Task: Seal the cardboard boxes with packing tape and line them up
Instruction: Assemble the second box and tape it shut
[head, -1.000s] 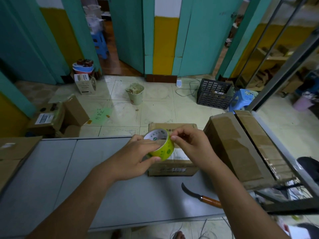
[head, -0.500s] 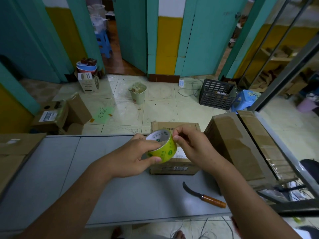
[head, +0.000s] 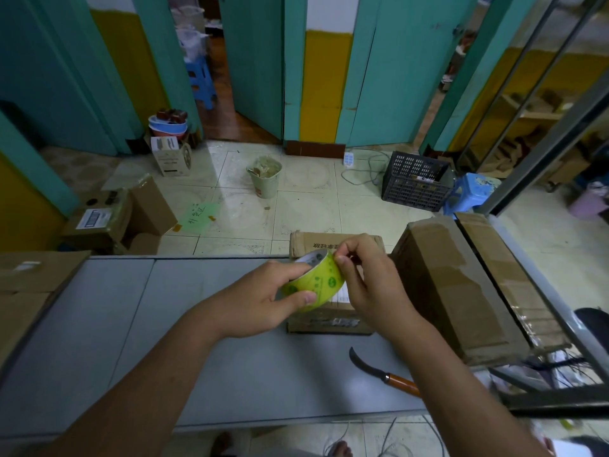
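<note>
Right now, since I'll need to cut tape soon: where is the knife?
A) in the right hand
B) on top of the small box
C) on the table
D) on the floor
C: the knife lies flat on the table, with nothing holding it.

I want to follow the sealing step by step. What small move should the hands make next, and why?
Probably peel the free end loose and pull a short strip out. The left hand grips the tape roll over the small box, the right hand pinches at the roll's rim, and no strip shows yet.
</note>
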A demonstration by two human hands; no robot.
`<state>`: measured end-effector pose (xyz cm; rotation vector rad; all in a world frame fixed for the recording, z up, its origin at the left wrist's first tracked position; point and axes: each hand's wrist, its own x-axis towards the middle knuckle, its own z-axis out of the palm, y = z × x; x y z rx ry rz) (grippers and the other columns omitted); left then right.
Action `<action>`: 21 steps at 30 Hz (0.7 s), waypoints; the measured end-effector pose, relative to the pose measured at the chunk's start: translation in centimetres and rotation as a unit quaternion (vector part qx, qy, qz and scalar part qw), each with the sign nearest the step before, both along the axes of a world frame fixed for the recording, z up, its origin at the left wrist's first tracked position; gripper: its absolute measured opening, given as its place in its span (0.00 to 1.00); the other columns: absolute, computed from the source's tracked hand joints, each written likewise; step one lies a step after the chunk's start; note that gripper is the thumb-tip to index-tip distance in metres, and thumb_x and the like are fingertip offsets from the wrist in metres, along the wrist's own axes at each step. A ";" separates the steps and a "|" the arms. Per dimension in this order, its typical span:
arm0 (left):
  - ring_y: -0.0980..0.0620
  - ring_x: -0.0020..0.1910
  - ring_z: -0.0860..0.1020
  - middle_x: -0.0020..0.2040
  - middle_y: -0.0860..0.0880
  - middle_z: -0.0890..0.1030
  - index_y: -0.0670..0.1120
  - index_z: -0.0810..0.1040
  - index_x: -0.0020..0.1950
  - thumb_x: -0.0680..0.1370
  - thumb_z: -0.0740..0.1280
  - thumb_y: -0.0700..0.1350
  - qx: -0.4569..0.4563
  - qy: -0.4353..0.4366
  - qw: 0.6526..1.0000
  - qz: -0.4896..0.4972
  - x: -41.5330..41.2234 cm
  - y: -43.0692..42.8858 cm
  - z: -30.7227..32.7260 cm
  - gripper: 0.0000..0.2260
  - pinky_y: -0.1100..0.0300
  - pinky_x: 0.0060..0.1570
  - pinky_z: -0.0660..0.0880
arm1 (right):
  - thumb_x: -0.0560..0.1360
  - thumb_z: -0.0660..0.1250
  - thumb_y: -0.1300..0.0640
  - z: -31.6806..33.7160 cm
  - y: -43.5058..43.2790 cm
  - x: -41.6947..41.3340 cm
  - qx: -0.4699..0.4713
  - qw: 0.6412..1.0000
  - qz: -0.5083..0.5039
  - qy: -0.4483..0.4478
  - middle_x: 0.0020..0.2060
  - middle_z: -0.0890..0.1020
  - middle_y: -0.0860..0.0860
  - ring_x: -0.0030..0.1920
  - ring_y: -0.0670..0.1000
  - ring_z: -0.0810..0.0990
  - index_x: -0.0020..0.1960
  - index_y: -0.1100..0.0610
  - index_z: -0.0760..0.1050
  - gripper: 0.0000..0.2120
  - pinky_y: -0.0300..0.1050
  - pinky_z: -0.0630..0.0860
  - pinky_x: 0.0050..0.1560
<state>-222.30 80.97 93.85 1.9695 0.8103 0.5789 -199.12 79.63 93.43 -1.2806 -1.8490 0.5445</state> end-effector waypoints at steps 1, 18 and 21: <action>0.43 0.44 0.79 0.44 0.45 0.80 0.48 0.79 0.51 0.83 0.67 0.50 -0.002 0.001 1.000 0.007 0.1 0.0 -0.1 0.07 0.43 0.45 0.76 | 0.82 0.68 0.64 -0.2 0.0 -0.3 0.024 0.999 -0.022 -0.007 0.46 0.79 0.49 0.44 0.48 0.78 0.52 0.58 0.78 0.02 0.39 0.76 0.43; 0.49 0.47 0.80 0.47 0.51 0.82 0.50 0.81 0.55 0.84 0.67 0.48 -0.043 -0.009 0.999 0.016 0.0 0.3 -0.5 0.04 0.50 0.49 0.77 | 0.81 0.66 0.61 -0.9 0.1 -1.1 -0.003 0.992 -0.025 0.121 0.49 0.79 0.34 0.49 0.41 0.80 0.58 0.40 0.72 0.16 0.32 0.76 0.51; 0.55 0.49 0.83 0.48 0.52 0.84 0.49 0.82 0.58 0.85 0.68 0.45 -0.050 -0.009 0.999 0.009 -0.2 0.5 -0.6 0.05 0.56 0.52 0.79 | 0.82 0.65 0.63 -1.1 0.4 -0.2 -0.074 0.985 0.012 0.156 0.47 0.79 0.42 0.47 0.45 0.79 0.57 0.45 0.72 0.12 0.40 0.77 0.49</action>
